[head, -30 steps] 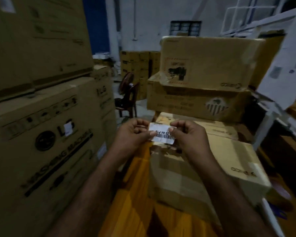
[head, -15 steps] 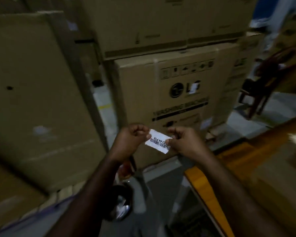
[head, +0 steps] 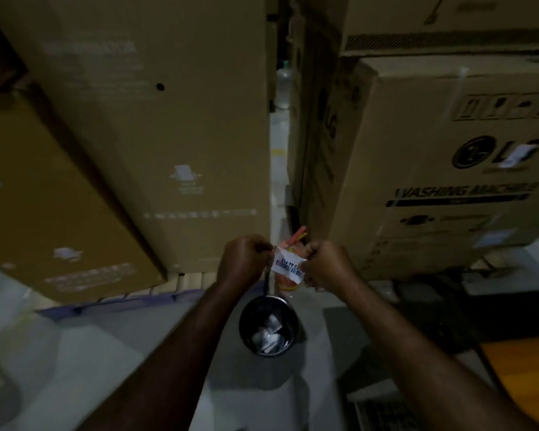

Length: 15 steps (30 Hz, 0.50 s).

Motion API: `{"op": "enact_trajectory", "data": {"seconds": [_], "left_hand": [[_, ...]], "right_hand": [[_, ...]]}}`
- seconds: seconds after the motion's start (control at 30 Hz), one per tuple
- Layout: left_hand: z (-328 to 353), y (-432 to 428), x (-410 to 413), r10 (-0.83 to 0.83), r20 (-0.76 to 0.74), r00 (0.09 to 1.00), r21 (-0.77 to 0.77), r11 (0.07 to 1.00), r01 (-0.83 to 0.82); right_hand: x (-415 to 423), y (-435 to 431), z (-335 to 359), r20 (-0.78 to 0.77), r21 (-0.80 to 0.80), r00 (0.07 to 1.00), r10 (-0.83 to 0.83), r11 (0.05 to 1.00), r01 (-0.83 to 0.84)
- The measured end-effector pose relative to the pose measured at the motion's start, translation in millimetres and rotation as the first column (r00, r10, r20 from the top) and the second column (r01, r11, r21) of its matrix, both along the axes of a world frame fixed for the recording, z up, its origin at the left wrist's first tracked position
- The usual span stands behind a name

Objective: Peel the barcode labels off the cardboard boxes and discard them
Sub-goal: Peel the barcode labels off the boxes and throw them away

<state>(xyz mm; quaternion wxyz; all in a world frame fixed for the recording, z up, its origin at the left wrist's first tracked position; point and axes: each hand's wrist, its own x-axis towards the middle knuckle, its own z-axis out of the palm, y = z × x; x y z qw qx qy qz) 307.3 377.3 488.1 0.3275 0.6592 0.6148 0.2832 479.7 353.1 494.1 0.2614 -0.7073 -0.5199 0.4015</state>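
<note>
A white barcode label (head: 288, 264) is stretched between my two hands. My left hand (head: 242, 259) pinches its left end and my right hand (head: 327, 265) pinches its right end. Both hands hover above a small dark metal pot (head: 268, 328) on the floor, which holds several crumpled white labels. A washing machine box (head: 448, 169) at the right carries a white label (head: 515, 155) over its logo. The tall box (head: 156, 126) on the left shows a pale sticker (head: 183, 173).
Another brown box (head: 44, 194) leans at the far left with small stickers. A narrow gap (head: 277, 135) runs between the box stacks, with a bottle deep inside. Orange-pink plastic (head: 293, 244) lies behind the label. An orange surface (head: 526, 377) sits at the lower right.
My view has swung left and down from the stacked boxes to the floor. Both hands kept hold of the label and carried it over the pot, which now shows in full.
</note>
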Motion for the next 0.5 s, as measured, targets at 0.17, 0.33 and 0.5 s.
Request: {"op": "enact_trajectory", "data": {"seconds": [0.17, 0.33, 0.5], "left_hand": [[-66.3, 33.8, -27.0, 0.039, -0.137, 0.990, -0.140, 0.988, -0.058], [-147.0, 59.9, -39.4, 0.015, -0.206, 0.978, -0.357, 0.930, -0.089], [-241.1, 80.8, -60.0, 0.093, -0.274, 0.957, -0.517, 0.825, -0.228]], "right_hand": [[-31.3, 40.4, -87.9, 0.035, -0.101, 0.999, -0.002, 0.995, 0.006], [-42.8, 84.4, -169.1, 0.275, -0.216, 0.950, 0.145, 0.973, -0.085], [-29.7, 141.3, -290.0, 0.379, -0.358, 0.853, 0.359, 0.907, -0.222]]}}
